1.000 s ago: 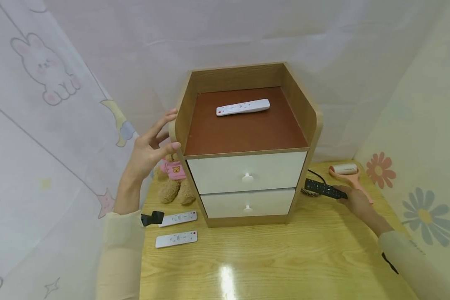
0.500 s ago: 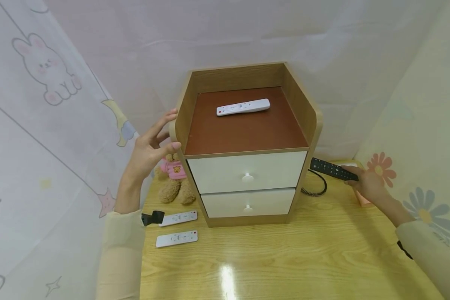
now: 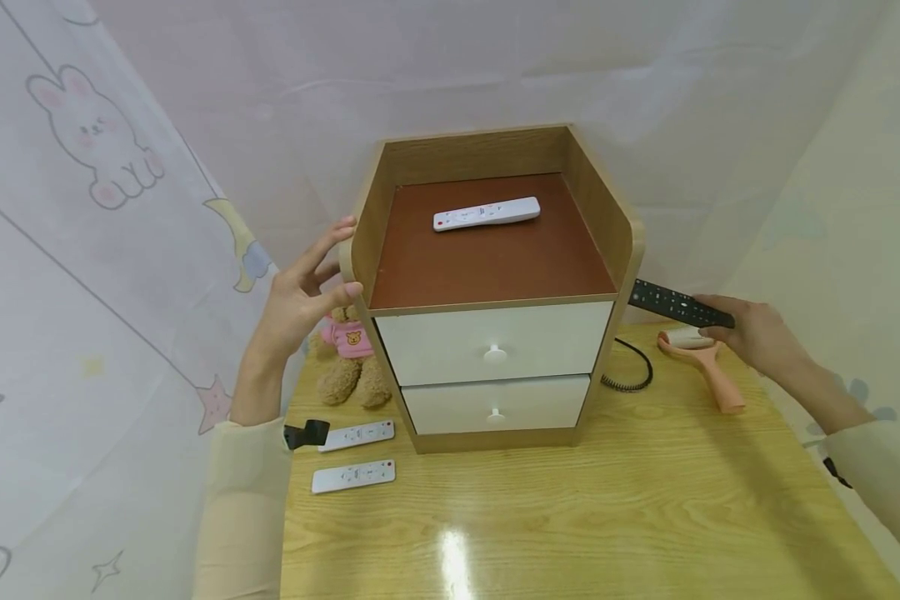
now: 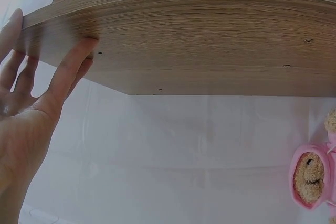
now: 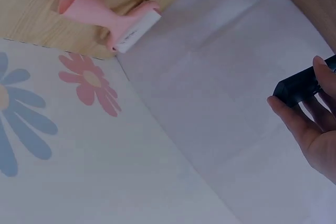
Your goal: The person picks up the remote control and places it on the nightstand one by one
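Observation:
My right hand (image 3: 757, 333) grips one end of a black remote control (image 3: 675, 304), held in the air to the right of a small wooden cabinet (image 3: 506, 346). In the right wrist view the thumb and fingers hold the black remote (image 5: 299, 87) from both sides. On the cabinet's left side panel my left hand (image 3: 291, 304) rests with spread fingers; the left wrist view shows its fingertips touching the wood panel (image 4: 199, 40). A white remote control (image 3: 487, 214) lies on the cabinet's brown top, which has raised walls. Both white drawers are closed.
Two more white remotes, a rear one (image 3: 360, 435) and a front one (image 3: 354, 476), lie on the wooden table (image 3: 510, 508) at left. Behind them sits a teddy bear (image 3: 354, 375). At right are a pink lint roller (image 3: 708, 362) and a black coiled cord (image 3: 633, 383).
My right hand has moved up and to the right with the black remote, from low beside the drawers to near the height of the cabinet's top. The left hand has stayed in place.

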`<state>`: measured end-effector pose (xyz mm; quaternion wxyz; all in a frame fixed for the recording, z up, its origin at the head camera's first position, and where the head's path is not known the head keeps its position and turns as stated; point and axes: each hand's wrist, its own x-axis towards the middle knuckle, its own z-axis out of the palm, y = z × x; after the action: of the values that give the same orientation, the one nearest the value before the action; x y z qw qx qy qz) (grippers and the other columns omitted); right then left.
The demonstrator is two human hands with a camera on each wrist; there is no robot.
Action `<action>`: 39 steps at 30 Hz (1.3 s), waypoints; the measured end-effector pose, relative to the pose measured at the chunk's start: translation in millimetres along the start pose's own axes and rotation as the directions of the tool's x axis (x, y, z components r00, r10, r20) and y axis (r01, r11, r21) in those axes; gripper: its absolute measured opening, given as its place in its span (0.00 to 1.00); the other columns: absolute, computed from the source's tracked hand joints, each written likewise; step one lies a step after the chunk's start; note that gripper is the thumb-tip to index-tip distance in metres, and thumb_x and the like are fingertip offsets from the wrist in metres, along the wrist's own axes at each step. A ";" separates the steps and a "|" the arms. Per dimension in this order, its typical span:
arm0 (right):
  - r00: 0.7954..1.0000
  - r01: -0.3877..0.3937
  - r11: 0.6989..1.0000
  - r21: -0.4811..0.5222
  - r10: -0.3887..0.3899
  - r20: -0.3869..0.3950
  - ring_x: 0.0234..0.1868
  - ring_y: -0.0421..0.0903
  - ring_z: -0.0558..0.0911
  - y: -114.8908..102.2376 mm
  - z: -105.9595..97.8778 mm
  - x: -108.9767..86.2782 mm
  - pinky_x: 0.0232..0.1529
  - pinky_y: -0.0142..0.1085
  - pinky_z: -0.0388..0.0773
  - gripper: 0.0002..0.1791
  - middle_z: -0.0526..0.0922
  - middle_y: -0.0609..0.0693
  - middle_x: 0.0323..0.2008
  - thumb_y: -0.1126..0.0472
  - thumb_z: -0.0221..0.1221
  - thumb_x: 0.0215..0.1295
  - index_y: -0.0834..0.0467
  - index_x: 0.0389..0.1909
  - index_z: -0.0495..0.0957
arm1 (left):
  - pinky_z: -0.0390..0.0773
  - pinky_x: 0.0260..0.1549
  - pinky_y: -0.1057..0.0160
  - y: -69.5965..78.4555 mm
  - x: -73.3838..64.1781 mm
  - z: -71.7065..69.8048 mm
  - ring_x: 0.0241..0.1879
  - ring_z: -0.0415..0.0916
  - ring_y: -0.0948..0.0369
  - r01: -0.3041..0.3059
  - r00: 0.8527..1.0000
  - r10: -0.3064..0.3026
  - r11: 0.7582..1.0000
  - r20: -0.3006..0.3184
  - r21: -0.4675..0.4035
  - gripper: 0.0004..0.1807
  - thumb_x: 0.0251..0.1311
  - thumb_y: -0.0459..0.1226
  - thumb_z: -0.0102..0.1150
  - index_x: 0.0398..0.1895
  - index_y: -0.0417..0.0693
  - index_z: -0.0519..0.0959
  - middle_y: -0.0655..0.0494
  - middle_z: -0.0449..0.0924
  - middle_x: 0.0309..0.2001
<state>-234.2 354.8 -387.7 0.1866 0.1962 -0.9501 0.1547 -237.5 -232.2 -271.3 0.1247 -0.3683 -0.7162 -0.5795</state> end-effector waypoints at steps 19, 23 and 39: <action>0.998 0.017 0.997 -0.076 -0.022 -0.065 0.11 0.36 0.51 -22.2 -69.8 38.2 0.15 0.31 0.53 0.30 0.82 0.71 0.34 0.70 0.70 0.50 0.67 0.57 0.76 | 0.79 0.48 0.66 -0.9 0.4 0.1 0.62 0.68 0.48 0.021 1.000 -0.021 1.000 0.009 -0.006 0.36 0.56 0.16 0.56 0.69 0.38 0.63 0.49 0.57 0.73; 0.996 0.035 0.996 -0.087 -0.041 -0.077 0.12 0.37 0.48 -29.3 -82.3 47.6 0.15 0.32 0.52 0.30 0.81 0.69 0.30 0.70 0.70 0.51 0.66 0.58 0.75 | 0.81 0.45 0.66 -1.1 0.1 -1.0 0.60 0.70 0.46 0.031 0.999 -0.031 0.999 0.008 -0.028 0.36 0.56 0.15 0.55 0.69 0.38 0.63 0.49 0.56 0.73; 0.995 0.064 0.987 -0.149 -0.074 -0.064 0.14 0.44 0.63 -50.7 -114.7 79.5 0.20 0.34 0.61 0.31 0.79 0.73 0.45 0.70 0.69 0.53 0.67 0.60 0.73 | 0.81 0.44 0.66 -0.1 0.7 -0.4 0.61 0.69 0.46 0.030 0.999 -0.030 0.999 0.013 -0.028 0.36 0.56 0.16 0.55 0.69 0.38 0.63 0.50 0.56 0.73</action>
<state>-246.5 327.6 -242.3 0.2387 0.2092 -0.9445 0.0845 -238.2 -232.4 -270.9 0.1062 -0.3630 -0.7142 -0.5889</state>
